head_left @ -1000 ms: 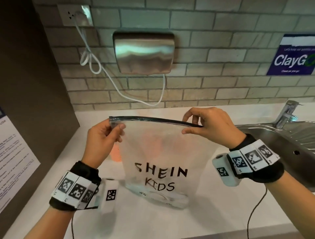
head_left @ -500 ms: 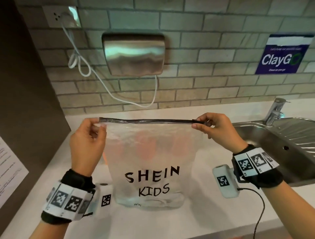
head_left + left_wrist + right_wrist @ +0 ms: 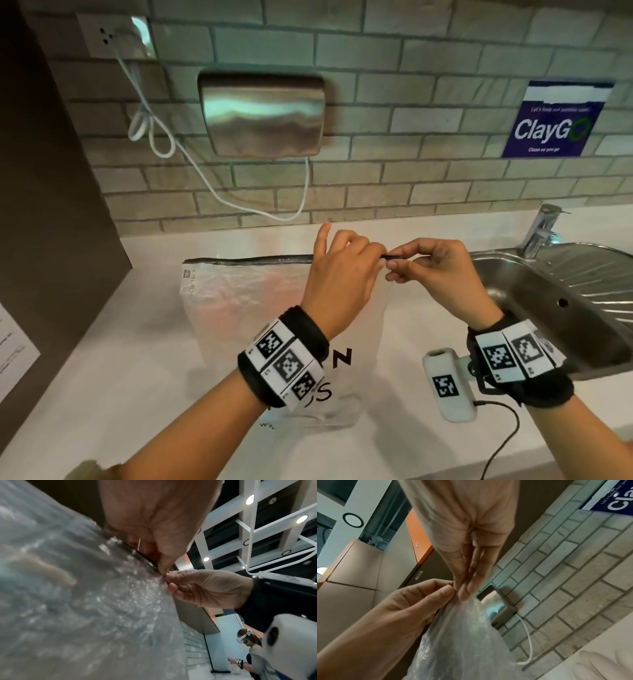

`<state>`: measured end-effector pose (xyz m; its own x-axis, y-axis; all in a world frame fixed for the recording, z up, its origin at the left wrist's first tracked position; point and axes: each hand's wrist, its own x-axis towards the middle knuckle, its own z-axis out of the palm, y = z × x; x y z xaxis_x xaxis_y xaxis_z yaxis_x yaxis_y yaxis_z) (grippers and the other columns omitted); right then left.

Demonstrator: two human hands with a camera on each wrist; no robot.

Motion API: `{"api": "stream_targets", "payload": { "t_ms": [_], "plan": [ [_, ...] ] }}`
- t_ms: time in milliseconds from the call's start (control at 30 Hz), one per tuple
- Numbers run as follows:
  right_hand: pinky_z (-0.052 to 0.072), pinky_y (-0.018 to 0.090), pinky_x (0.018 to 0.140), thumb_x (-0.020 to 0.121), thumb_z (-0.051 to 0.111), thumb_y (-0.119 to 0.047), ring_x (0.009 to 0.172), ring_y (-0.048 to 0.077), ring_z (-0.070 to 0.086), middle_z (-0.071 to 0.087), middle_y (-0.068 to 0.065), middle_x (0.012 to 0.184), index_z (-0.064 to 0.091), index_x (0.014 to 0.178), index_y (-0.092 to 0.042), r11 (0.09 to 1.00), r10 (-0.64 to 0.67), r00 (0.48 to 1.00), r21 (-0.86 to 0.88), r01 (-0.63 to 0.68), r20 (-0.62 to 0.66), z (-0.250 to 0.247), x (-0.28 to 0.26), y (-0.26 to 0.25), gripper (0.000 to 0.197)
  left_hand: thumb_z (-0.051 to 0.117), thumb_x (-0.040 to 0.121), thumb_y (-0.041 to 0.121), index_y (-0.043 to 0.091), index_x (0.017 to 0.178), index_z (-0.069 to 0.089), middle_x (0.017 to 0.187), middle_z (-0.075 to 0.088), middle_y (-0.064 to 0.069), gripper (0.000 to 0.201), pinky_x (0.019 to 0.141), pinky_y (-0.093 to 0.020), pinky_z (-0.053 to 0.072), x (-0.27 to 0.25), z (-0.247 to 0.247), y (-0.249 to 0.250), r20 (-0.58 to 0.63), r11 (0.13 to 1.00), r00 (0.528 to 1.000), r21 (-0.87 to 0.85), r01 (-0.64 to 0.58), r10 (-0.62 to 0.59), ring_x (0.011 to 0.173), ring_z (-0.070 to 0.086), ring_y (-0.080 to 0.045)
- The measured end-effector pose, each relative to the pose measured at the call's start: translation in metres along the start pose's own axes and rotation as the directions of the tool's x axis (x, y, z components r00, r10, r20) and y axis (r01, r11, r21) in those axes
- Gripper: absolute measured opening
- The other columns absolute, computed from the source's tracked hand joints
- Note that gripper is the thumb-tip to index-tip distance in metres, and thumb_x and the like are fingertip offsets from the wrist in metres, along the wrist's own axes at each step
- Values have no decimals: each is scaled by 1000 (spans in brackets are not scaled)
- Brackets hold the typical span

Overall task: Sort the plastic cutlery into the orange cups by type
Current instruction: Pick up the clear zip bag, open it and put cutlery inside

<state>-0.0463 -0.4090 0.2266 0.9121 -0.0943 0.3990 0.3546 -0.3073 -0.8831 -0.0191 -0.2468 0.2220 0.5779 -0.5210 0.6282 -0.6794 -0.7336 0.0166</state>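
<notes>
A clear zip bag (image 3: 239, 301) is held upright on the white counter (image 3: 113, 359), just left of the sink (image 3: 548, 291). Its black zip strip (image 3: 253, 260) is pinched at the right end by the left hand (image 3: 342, 274) and the right hand (image 3: 435, 270), fingertips nearly touching. Blurred orange shapes are seen through the plastic; cutlery cannot be made out

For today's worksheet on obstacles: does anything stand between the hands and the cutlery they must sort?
Yes. The frosted zip bag stands on the counter with its black zip strip apparently shut. The left hand and right hand both pinch the strip's right end. Orange shapes show faintly through the plastic; no cutlery can be made out.
</notes>
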Motion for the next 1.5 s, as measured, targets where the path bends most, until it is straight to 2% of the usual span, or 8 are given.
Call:
{"api": "stream_targets", "payload": {
  "t_ms": [233, 633, 733, 833, 1067, 1200, 1367, 1500],
  "plan": [
    [54, 13, 59, 77, 69, -2, 54, 5, 68, 69, -8, 53, 66, 70, -18, 998, -6, 997, -68, 1, -78, -10, 4, 13, 17, 53, 91, 33, 23, 100, 67, 97, 70, 7, 19, 112, -52, 12, -10, -24, -32, 99, 981, 984, -106, 161, -151, 104, 55, -20],
    [55, 13, 62, 68, 74, -13, 56, 7, 69, 72, -7, 57, 67, 73, -17, 999, -16, 997, -29, 14, -72, -3, 3, 17, 10, 42, 82, 50, 27, 98, 68, 91, 69, 11, 38, 88, -46, 43, -93, -89, -134, 81, 925, 923, -30, 379, -375, 87, 62, -21],
    [55, 14, 67, 61, 75, -41, 62, 8, 71, 74, -4, 64, 69, 77, -18, 999, -21, 999, -41, 20, -33, -2, -5, 8, 29, 43, 76, 60, 34, 85, 67, 79, 68, 21, 37, 76, -15, 46, -94, -90, -123, 80, 880, 919, -267, 393, -386, 80, 61, 1],
    [55, 14, 62, 50, 71, -67, 58, 9, 70, 74, -4, 65, 70, 74, -16, 998, -31, 998, -49, 29, -49, 0, -14, -2, 56, 45, 77, 60, 25, 69, 66, 65, 65, 10, 42, 63, -23, 47, -88, -86, -113, 55, 858, 916, -332, 392, -397, 70, 60, -5],
    [52, 15, 60, 59, 78, -36, 53, 7, 62, 68, -2, 60, 69, 71, -25, 986, -11, 994, -164, -8, -111, -1, -28, -8, 18, 68, 79, 39, 32, 76, 61, 63, 55, 13, 11, 56, -22, 37, -77, -87, -89, 283, 938, 905, -48, 343, -316, 61, 50, -4],
    [48, 24, 53, 70, 77, -24, 43, 7, 52, 55, -2, 53, 70, 76, -24, 955, 20, 1000, -297, -26, -25, 0, -34, -15, 10, 65, 82, 28, 27, 76, 51, 67, 53, 13, 15, 53, -16, 29, -71, -86, -77, 162, 913, 904, -41, 406, -395, 63, 48, -6],
    [26, 17, 42, 69, 70, -50, 40, 7, 40, 41, -7, 39, 65, 69, -31, 777, 63, 990, -629, 29, 123, 16, -44, -18, 20, 64, 78, 14, 23, 75, 45, 57, 50, 6, 21, 51, -20, 33, -67, -86, -58, 0, 900, 912, -161, 405, -410, 58, 52, -13],
    [31, 16, 51, 80, 63, -41, 61, 8, 50, 60, -5, 75, 56, 75, -33, 564, 192, 954, -822, 85, 230, 26, -57, -9, 12, 69, 78, 31, 26, 84, 44, 51, 42, 8, 27, 48, -24, 32, -75, -82, -54, 67, 917, 927, -141, 374, -368, 51, 45, -9]
  ]
}}
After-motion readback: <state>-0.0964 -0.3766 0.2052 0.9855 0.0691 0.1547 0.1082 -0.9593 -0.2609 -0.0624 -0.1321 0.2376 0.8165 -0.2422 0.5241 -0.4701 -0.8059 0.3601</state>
